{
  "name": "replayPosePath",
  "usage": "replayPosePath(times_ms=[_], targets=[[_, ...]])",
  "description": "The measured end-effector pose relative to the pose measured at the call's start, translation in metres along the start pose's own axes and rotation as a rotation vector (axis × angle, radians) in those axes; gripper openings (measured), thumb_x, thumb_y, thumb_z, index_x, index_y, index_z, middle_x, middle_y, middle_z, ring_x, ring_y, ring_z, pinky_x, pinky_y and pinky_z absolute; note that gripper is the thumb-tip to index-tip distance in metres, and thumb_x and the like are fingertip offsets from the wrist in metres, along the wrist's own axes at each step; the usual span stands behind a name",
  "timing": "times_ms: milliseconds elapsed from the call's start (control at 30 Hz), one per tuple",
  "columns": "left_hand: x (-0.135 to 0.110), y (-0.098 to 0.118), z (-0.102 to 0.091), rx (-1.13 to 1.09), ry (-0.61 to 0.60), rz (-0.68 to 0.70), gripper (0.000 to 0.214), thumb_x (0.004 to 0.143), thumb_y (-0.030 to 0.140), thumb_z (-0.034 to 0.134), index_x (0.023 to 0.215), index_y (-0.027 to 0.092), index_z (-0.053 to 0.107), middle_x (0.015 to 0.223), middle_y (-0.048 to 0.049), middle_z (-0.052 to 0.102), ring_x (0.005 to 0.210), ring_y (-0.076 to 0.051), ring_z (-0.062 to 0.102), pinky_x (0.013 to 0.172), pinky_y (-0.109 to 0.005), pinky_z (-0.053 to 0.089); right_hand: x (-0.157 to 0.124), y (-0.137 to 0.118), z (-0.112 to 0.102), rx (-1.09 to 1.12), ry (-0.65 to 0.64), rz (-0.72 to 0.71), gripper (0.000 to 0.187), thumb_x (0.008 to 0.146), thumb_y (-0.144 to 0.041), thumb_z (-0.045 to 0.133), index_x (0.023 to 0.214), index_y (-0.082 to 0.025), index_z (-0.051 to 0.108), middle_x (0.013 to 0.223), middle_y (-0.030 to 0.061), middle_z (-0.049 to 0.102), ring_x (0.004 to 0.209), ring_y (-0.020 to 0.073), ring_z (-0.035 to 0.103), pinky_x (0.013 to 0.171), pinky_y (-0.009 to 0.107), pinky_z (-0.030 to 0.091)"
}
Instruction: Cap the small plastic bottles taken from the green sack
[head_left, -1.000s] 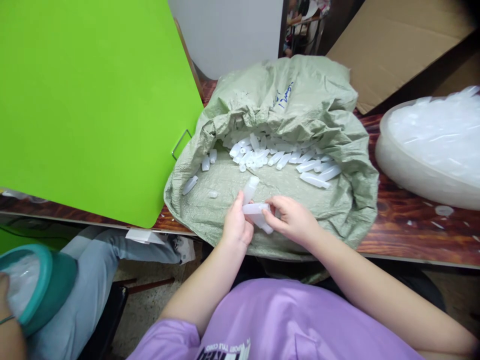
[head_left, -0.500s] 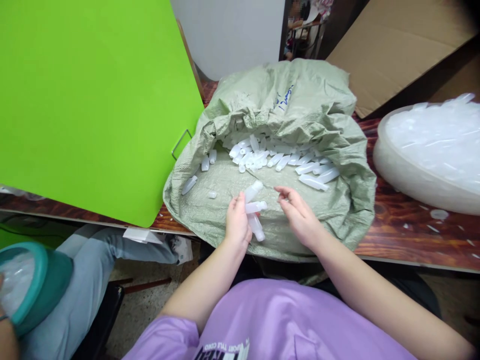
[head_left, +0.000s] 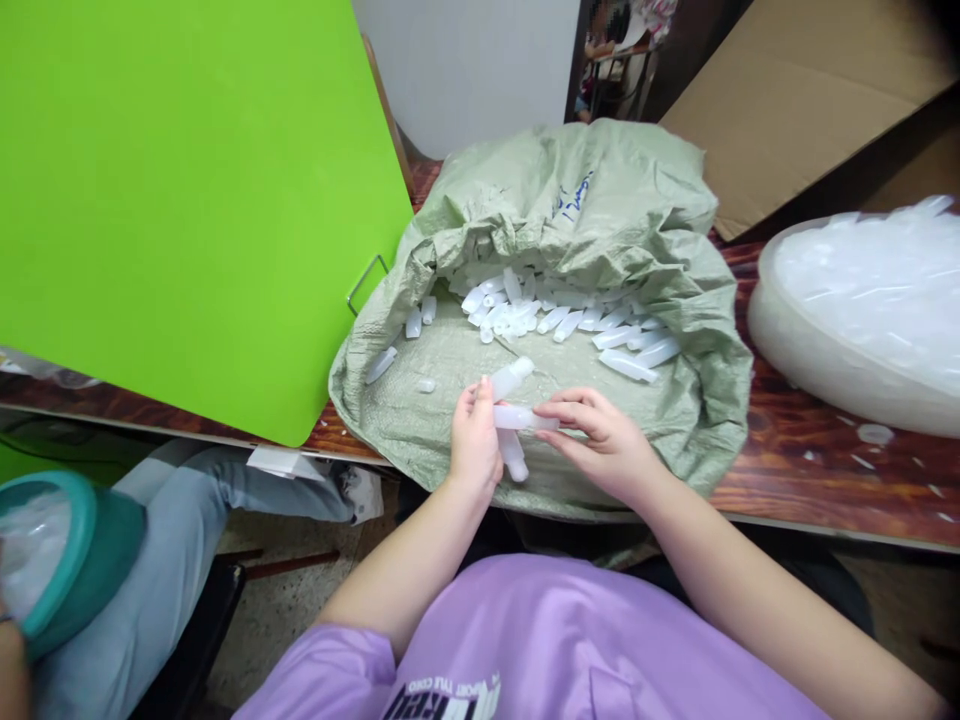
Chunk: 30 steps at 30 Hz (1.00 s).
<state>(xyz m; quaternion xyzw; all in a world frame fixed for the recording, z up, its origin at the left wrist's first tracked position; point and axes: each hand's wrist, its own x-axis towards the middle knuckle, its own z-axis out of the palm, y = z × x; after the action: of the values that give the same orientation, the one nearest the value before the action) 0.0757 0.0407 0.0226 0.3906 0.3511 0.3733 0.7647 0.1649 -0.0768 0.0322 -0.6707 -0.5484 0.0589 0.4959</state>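
My left hand [head_left: 474, 442] is closed round a fan of three small translucent plastic bottles [head_left: 511, 380], held over the near lip of an open grey-green woven sack [head_left: 675, 250]. My right hand [head_left: 606, 438] pinches the tip of the middle bottle [head_left: 522, 417] between thumb and fingers. Both hands hover just above the sack's cloth. Several more of the same bottles [head_left: 555, 315] lie loose in a heap deeper inside the sack, beyond my fingers.
A bright green board [head_left: 180, 190] stands at the left on the wooden table [head_left: 825, 470]. A round tub of clear plastic pieces [head_left: 862, 300] sits at the right, with cardboard [head_left: 787, 90] behind it. Another person's jeans-clad leg [head_left: 180, 540] and teal basin [head_left: 67, 560] are at lower left.
My right hand drew away from the bottles half a second ago, fingers open. It has come back and taken hold of the tip of the middle bottle. The left hand kept its grip.
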Motion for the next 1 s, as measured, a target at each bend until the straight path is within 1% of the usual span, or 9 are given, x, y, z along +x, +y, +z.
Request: replayPosePath(times_ms=[267,300,367,467,500,633,767,900,1000], targets=[[-0.005,0.006,0.003,0.038,-0.073,0.015,0.034,0.077,0.047,0.061,0.083,0.016,0.048,0.056,0.0035,0.052,0.047,-0.007,0.048,0.048,-0.017,0.038,-0.010,-0.003,-0.008,-0.371,-0.126,-0.344,0.030,0.090,-0.017,0.044,0.113,-0.025,0.061,0.114,0.0088,0.060,0.105,0.0193,0.057,0.085,0.033,0.049],[-0.006,0.006,0.003,0.047,-0.075,0.026,0.033,0.077,0.047,0.060,0.083,0.016,0.048,0.056,0.0034,0.052,0.047,-0.008,0.048,0.048,-0.017,0.039,-0.009,-0.004,-0.007,-0.361,-0.115,-0.302,0.027,0.090,-0.021,0.046,0.112,-0.024,0.062,0.111,0.0092,0.062,0.103,0.0197,0.058,0.083,0.032,0.050],[-0.007,0.007,0.002,0.074,-0.087,0.059,0.033,0.078,0.047,0.059,0.084,0.017,0.048,0.056,0.0033,0.053,0.046,-0.008,0.049,0.047,-0.018,0.039,-0.007,-0.006,-0.003,-0.266,-0.120,-0.065,0.025,0.090,-0.032,0.047,0.099,-0.019,0.065,0.093,0.0083,0.067,0.085,0.0180,0.063,0.072,0.029,0.051],[-0.009,0.009,0.000,0.125,-0.104,0.130,0.034,0.077,0.048,0.059,0.087,0.018,0.050,0.058,0.0028,0.055,0.047,-0.009,0.052,0.047,-0.018,0.040,-0.004,-0.008,0.005,-0.060,-0.182,0.306,0.049,0.094,-0.045,0.029,0.074,-0.016,0.063,0.062,0.0043,0.062,0.058,0.0145,0.060,0.057,0.026,0.049],[-0.009,0.010,-0.001,0.140,-0.104,0.158,0.034,0.077,0.048,0.060,0.088,0.018,0.050,0.059,0.0025,0.056,0.048,-0.009,0.053,0.048,-0.018,0.041,-0.004,-0.008,0.007,-0.047,-0.166,0.320,0.049,0.094,-0.046,0.028,0.078,-0.015,0.062,0.066,0.0052,0.063,0.061,0.0154,0.060,0.060,0.028,0.049],[-0.008,0.014,-0.004,0.170,-0.086,0.259,0.032,0.079,0.048,0.057,0.090,0.018,0.050,0.059,0.0021,0.057,0.050,-0.010,0.055,0.050,-0.018,0.043,-0.010,-0.008,0.009,-0.156,-0.003,0.059,0.037,0.085,-0.044,0.051,0.109,-0.016,0.055,0.105,0.0125,0.061,0.098,0.0223,0.057,0.084,0.036,0.046],[-0.011,0.014,-0.004,0.191,-0.102,0.282,0.029,0.081,0.046,0.056,0.091,0.019,0.050,0.059,0.0021,0.057,0.049,-0.011,0.055,0.049,-0.019,0.043,-0.014,-0.010,0.010,0.000,-0.089,0.244,0.035,0.094,-0.041,0.033,0.090,-0.017,0.058,0.076,0.0057,0.064,0.071,0.0158,0.060,0.068,0.029,0.049],[-0.018,0.015,-0.005,0.170,-0.096,0.293,0.030,0.079,0.046,0.058,0.090,0.019,0.051,0.058,0.0018,0.057,0.049,-0.010,0.054,0.048,-0.018,0.043,-0.014,-0.016,0.012,-0.064,-0.071,0.161,0.035,0.086,-0.048,0.047,0.098,-0.016,0.058,0.092,0.0098,0.064,0.084,0.0202,0.059,0.074,0.032,0.047],[-0.023,0.017,-0.006,0.168,-0.101,0.309,0.030,0.078,0.046,0.060,0.090,0.019,0.052,0.058,0.0018,0.057,0.049,-0.010,0.054,0.049,-0.018,0.043,-0.015,-0.022,0.013,0.045,-0.188,0.345,0.049,0.094,-0.048,0.024,0.076,-0.016,0.057,0.066,0.0056,0.061,0.063,0.0163,0.057,0.062,0.029,0.046]])
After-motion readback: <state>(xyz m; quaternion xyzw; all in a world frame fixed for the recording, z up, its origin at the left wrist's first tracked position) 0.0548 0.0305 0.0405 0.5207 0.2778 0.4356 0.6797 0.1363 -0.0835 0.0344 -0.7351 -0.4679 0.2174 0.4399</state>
